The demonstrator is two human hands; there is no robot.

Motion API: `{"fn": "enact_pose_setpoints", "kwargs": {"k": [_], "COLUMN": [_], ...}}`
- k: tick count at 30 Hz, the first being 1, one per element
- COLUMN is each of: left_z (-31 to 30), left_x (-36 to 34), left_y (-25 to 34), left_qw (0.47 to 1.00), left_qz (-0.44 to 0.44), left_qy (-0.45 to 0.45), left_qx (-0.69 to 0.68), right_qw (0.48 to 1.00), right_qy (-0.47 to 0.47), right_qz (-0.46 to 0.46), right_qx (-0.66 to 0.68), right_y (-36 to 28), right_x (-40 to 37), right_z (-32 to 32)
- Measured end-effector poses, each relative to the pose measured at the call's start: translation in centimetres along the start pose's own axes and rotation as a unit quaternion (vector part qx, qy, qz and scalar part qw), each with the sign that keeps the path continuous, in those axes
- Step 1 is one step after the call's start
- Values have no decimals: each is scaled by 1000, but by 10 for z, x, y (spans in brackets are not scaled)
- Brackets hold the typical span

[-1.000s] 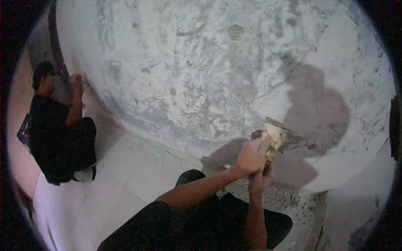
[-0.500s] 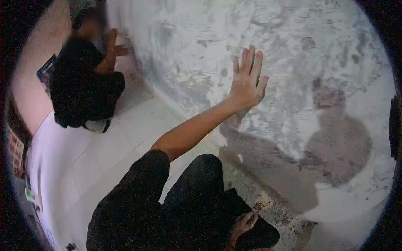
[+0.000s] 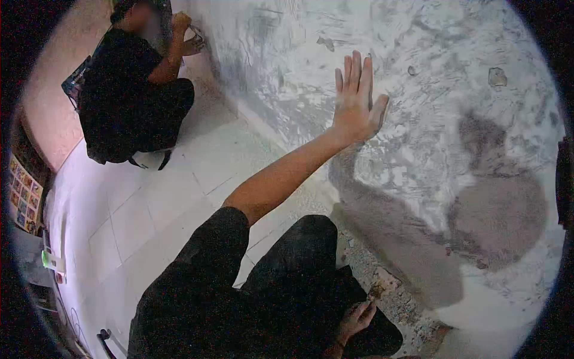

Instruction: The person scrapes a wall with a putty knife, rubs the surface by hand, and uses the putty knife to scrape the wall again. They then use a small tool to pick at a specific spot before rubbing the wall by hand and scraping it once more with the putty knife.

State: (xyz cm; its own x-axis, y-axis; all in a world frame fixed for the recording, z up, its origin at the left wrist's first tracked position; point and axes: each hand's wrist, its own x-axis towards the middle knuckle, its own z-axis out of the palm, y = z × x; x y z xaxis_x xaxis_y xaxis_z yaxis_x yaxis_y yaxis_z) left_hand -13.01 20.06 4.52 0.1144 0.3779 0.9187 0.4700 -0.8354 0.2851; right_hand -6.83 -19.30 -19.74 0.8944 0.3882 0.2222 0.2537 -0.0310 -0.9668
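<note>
My left hand (image 3: pixel 357 113) is stretched out flat against the patchy grey-white wall (image 3: pixel 418 137), fingers up and slightly spread, thumb out to the right. Nothing is in it. Low down by my dark-clothed knee, my right hand (image 3: pixel 357 320) has its fingers drawn together; what they hold, if anything, I cannot make out. Just beyond those fingertips lies a brownish, crumbly patch (image 3: pixel 382 284) at the foot of the wall. My body's shadow (image 3: pixel 496 209) falls on the wall to the right.
Another person (image 3: pixel 134 90) in dark clothes squats at the upper left, hands raised near the wall. Pale floor tiles (image 3: pixel 155 203) stretch between us. A rough strip of rubble (image 3: pixel 412 317) runs along the wall's base. A picture sheet (image 3: pixel 25 194) shows at the far left.
The view has shifted, so the wall marks sit further right and the other person higher. My left hand stays flat on the wall; my right hand remains low by the knee.
</note>
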Motion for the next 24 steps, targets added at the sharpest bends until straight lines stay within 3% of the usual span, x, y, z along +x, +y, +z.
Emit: {"fn": "enact_pose_setpoints", "kwargs": {"k": [1,3,4,6,10,12,13,16,20,24], "left_z": [-1,0,1,0,0,0,0,0,2,7], "left_x": [0,-2,-3,-5,-10,-7,-5,1,0,-4], "left_y": [0,-5,-8,-15,-29,-32,-33,-36,-39,-47], "left_qw": [1000,1000,1000,999,998,997,997,996,997,996], "left_qz": [-8,4,19,30,59,76,74,87,80,85], "left_qy": [-9,-11,-12,-2,-20,-6,-4,3,5,22], "left_qx": [-6,-2,0,-18,0,-4,-11,8,-17,-26], "right_qw": [1000,988,988,995,990,988,984,989,987,989], "right_qy": [-2,-56,-54,-92,-115,-86,-104,-70,-35,-19], "right_qz": [3,143,143,21,80,-32,-44,-34,-121,-128], "right_qx": [-5,18,15,-43,35,120,137,122,101,65], "right_y": [-6,-38,-38,-40,-91,-111,-118,-147,-157,-179], "right_x": [0,7,14,28,55,60,64,68,77,98], "right_z": [-1,10,17,25,58,75,78,92,95,105]}}
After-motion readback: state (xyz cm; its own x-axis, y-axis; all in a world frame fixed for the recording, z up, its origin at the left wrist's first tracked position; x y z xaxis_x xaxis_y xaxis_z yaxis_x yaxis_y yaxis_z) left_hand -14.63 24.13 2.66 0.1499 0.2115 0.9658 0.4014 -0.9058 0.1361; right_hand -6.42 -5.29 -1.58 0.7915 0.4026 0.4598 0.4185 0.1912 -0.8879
